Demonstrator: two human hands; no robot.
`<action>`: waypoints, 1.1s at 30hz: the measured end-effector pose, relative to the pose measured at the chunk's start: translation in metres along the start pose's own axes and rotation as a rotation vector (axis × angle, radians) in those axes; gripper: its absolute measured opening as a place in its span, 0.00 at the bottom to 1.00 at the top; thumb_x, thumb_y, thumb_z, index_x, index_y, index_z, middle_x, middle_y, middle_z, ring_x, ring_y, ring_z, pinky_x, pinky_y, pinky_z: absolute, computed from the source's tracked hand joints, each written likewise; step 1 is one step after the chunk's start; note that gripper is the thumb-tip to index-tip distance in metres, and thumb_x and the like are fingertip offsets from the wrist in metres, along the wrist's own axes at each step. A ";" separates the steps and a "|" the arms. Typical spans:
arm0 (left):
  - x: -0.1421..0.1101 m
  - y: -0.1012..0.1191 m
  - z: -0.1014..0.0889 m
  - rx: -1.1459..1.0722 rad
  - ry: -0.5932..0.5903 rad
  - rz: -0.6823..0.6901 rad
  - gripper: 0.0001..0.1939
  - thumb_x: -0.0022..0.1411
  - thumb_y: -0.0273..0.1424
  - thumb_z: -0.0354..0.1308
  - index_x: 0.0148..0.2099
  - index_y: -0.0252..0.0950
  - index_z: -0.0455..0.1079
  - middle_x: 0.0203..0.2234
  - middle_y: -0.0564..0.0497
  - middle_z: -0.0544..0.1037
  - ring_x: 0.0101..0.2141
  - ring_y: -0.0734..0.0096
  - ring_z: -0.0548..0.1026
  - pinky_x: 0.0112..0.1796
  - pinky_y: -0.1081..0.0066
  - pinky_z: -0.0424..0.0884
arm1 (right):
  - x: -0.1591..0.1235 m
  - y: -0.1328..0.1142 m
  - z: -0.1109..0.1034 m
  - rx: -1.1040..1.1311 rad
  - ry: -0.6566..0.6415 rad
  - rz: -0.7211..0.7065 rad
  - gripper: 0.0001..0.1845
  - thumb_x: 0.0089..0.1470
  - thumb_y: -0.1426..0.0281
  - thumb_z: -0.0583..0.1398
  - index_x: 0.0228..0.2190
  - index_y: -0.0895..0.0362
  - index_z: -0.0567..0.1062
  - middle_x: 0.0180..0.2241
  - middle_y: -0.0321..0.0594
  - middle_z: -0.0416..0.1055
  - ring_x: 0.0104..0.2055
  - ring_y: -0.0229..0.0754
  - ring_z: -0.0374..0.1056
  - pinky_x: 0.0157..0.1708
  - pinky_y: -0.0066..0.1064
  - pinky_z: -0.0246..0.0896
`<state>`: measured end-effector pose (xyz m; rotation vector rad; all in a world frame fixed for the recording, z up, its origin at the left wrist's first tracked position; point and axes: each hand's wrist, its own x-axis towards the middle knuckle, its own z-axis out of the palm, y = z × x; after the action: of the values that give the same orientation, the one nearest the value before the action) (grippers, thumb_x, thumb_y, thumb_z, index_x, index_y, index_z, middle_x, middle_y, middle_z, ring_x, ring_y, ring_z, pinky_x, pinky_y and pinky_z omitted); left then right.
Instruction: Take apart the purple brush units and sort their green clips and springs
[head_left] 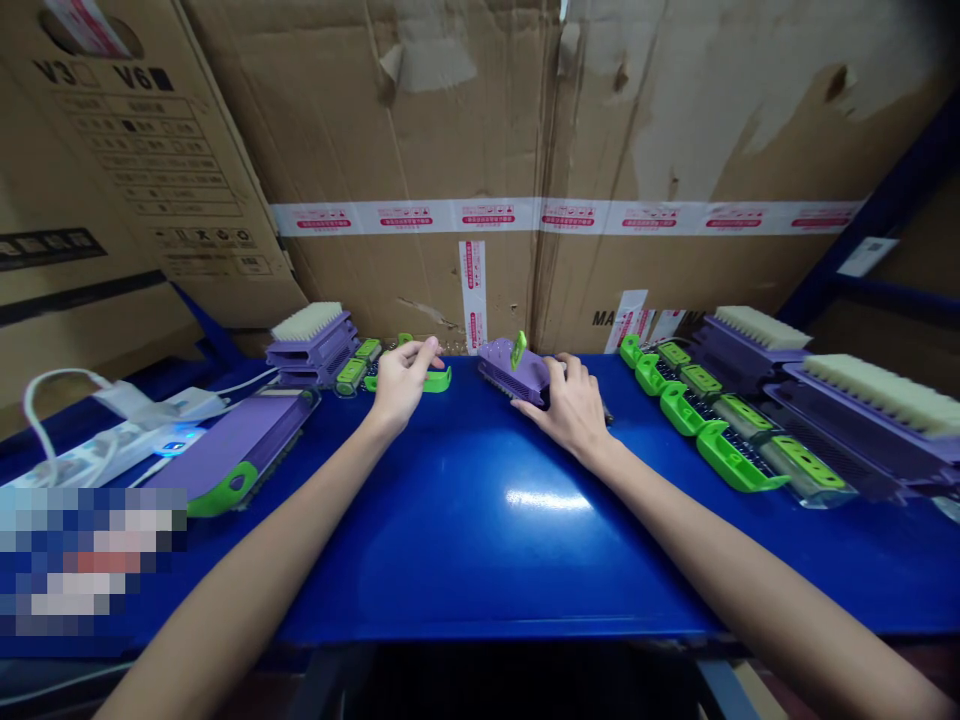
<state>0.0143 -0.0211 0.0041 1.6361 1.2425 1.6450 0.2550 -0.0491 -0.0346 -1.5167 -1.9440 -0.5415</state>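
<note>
My right hand (574, 405) is wrapped round the near end of a purple brush body (517, 370) on the blue table. At its far end a small green piece (518, 349) stands up, with clear plastic around it. My left hand (403, 385) is raised a little to the left, its thumb and fingers drawn together; what they hold, if anything, cannot be made out. Just behind and beside it lies a curved green end piece (439, 380), partly hidden by the fingers. Clear plastic parts with green tops (358, 366) lie left of that hand.
Purple brushes with cream bristles stand at left (307, 322) and right (874, 390). Green end pieces (735, 460) and clear boxes with green tops (806, 465) line the right side. A purple brush (240, 445) lies by a white power strip (112, 440). Cardboard (420, 130) walls the back.
</note>
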 end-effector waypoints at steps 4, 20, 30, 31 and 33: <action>-0.002 -0.001 0.002 -0.099 0.041 -0.101 0.20 0.54 0.48 0.59 0.29 0.33 0.73 0.24 0.48 0.76 0.26 0.73 0.72 0.25 0.75 0.63 | -0.005 0.003 -0.009 0.036 0.067 -0.121 0.26 0.55 0.50 0.54 0.37 0.61 0.72 0.49 0.57 0.66 0.47 0.54 0.62 0.40 0.41 0.54; -0.008 0.002 0.005 -0.379 0.024 -0.348 0.21 0.50 0.48 0.63 0.32 0.32 0.71 0.21 0.51 0.72 0.24 0.75 0.71 0.24 0.76 0.64 | -0.010 -0.003 -0.014 0.028 -0.010 -0.395 0.22 0.62 0.60 0.48 0.46 0.59 0.73 0.47 0.48 0.71 0.48 0.50 0.60 0.50 0.44 0.45; -0.021 0.007 0.015 -0.299 -0.070 -0.342 0.22 0.52 0.48 0.62 0.32 0.32 0.72 0.23 0.50 0.73 0.27 0.74 0.71 0.26 0.74 0.64 | -0.006 -0.002 -0.003 0.076 -0.099 -0.203 0.32 0.59 0.58 0.49 0.59 0.64 0.58 0.57 0.54 0.63 0.59 0.55 0.52 0.59 0.52 0.35; -0.021 0.007 0.015 -0.298 -0.066 -0.343 0.22 0.51 0.48 0.62 0.32 0.32 0.73 0.23 0.50 0.73 0.27 0.75 0.71 0.26 0.75 0.64 | -0.006 -0.001 -0.004 0.098 -0.072 -0.193 0.32 0.58 0.60 0.49 0.59 0.64 0.58 0.56 0.54 0.64 0.59 0.54 0.53 0.58 0.51 0.36; -0.022 0.006 0.015 -0.301 -0.056 -0.347 0.22 0.50 0.49 0.63 0.32 0.32 0.73 0.23 0.50 0.73 0.27 0.75 0.70 0.26 0.75 0.63 | -0.006 0.000 -0.008 0.153 -0.010 -0.182 0.32 0.55 0.64 0.50 0.60 0.64 0.57 0.54 0.53 0.66 0.58 0.53 0.56 0.57 0.49 0.40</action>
<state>0.0336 -0.0385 -0.0037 1.2006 1.1145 1.4744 0.2573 -0.0587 -0.0334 -1.2590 -2.0935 -0.4505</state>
